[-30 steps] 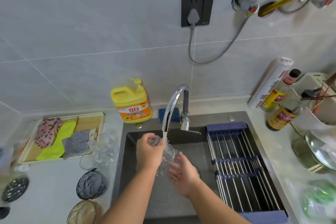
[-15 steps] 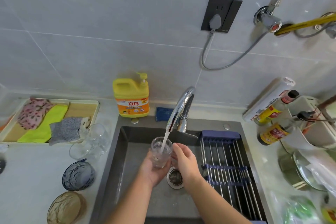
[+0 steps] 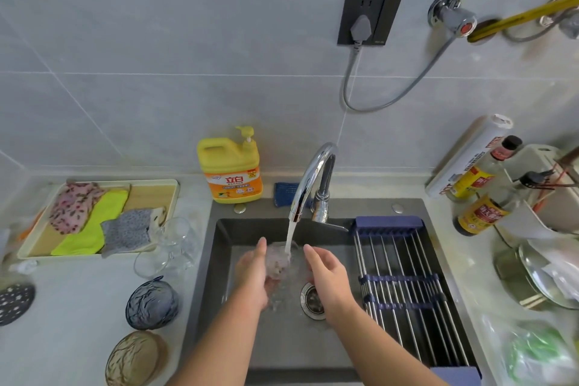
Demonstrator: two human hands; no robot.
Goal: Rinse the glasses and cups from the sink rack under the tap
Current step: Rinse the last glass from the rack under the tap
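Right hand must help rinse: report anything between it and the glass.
Nothing solid shows. The right hand hovers open beside the glass, which the left hand holds under the tap; only water lies between.

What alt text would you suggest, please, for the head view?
A left hand holds a glass under the running tap over a sink, the right hand open beside it. A rack spans the sink's right side; glasses and bowls stand on the left counter.

Your left grip [image 3: 254,276] holds a glass [image 3: 278,260] under the tap [image 3: 313,172], over the sink [image 3: 221,298]; your right grip [image 3: 329,276] hovers beside it, seemingly apart
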